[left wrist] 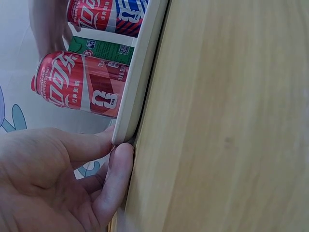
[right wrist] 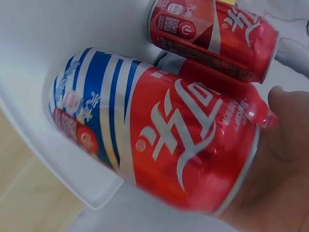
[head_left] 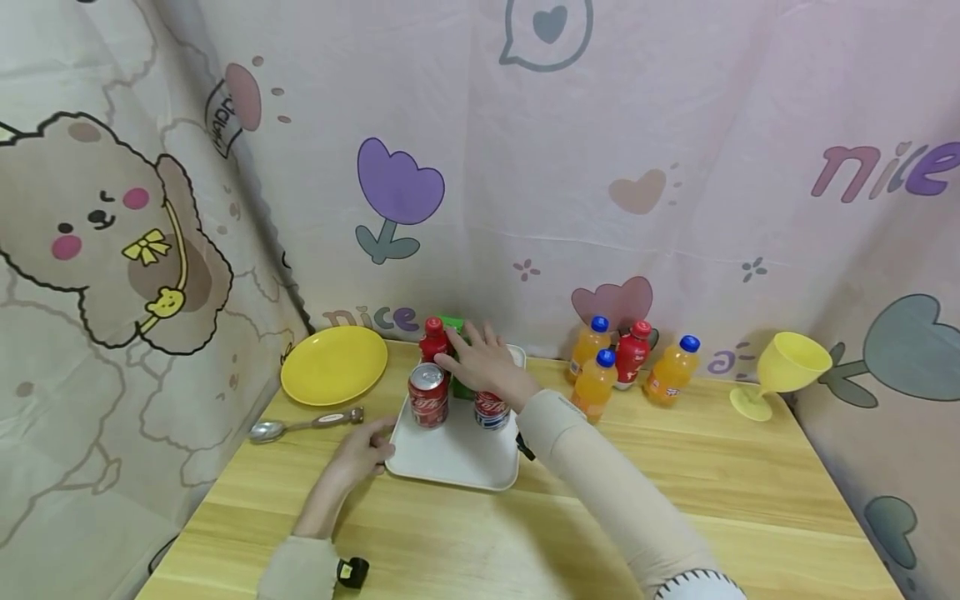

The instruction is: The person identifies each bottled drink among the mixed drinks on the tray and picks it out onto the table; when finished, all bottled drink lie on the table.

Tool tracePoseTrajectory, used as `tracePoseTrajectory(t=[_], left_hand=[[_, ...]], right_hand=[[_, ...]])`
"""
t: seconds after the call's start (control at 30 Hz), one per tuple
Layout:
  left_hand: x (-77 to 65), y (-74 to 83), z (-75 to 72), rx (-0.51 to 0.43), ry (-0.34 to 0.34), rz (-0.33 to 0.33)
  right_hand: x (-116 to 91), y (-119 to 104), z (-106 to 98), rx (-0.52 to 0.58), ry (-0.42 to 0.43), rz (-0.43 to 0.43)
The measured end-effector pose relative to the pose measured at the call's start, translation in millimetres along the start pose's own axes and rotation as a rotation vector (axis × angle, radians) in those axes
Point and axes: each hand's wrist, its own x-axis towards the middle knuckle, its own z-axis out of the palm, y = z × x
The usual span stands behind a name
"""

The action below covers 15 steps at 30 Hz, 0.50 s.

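My left hand [head_left: 362,454] pinches the near left corner of a white tray [head_left: 450,460], thumb above the rim and a finger under it in the left wrist view. My right hand [head_left: 491,367] reaches over the tray, its fingers looking straight and spread in front of a green carton [head_left: 462,389]; whether they touch it is hard to see. Below that hand stands a red, white and blue cola can [right wrist: 159,130]. A red cola can [head_left: 428,398] stands to its left. Behind this can is a small red bottle [head_left: 433,342], its cap near my right thumb in the right wrist view.
A yellow plate [head_left: 333,365] and a spoon [head_left: 307,423] lie left of the tray. To the right stand several orange drink bottles [head_left: 594,387] around a red bottle [head_left: 632,354]. A yellow goblet [head_left: 787,367] stands near the far right corner, with a patterned curtain behind.
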Motion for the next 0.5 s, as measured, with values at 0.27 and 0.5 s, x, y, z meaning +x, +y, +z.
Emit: tracePoseTrajectory(t=[0.27,0.5], left_hand=[[-2.4,-0.6,2.8,-0.013,0.012,-0.009],[-2.1,1.4,1.7,0.000,0.013,0.005]], right_hand=[[17.0,-8.0,3.2,0.117,0.042,0.063],[29.6,-6.2,7.7,0.096,0.094,0.050]])
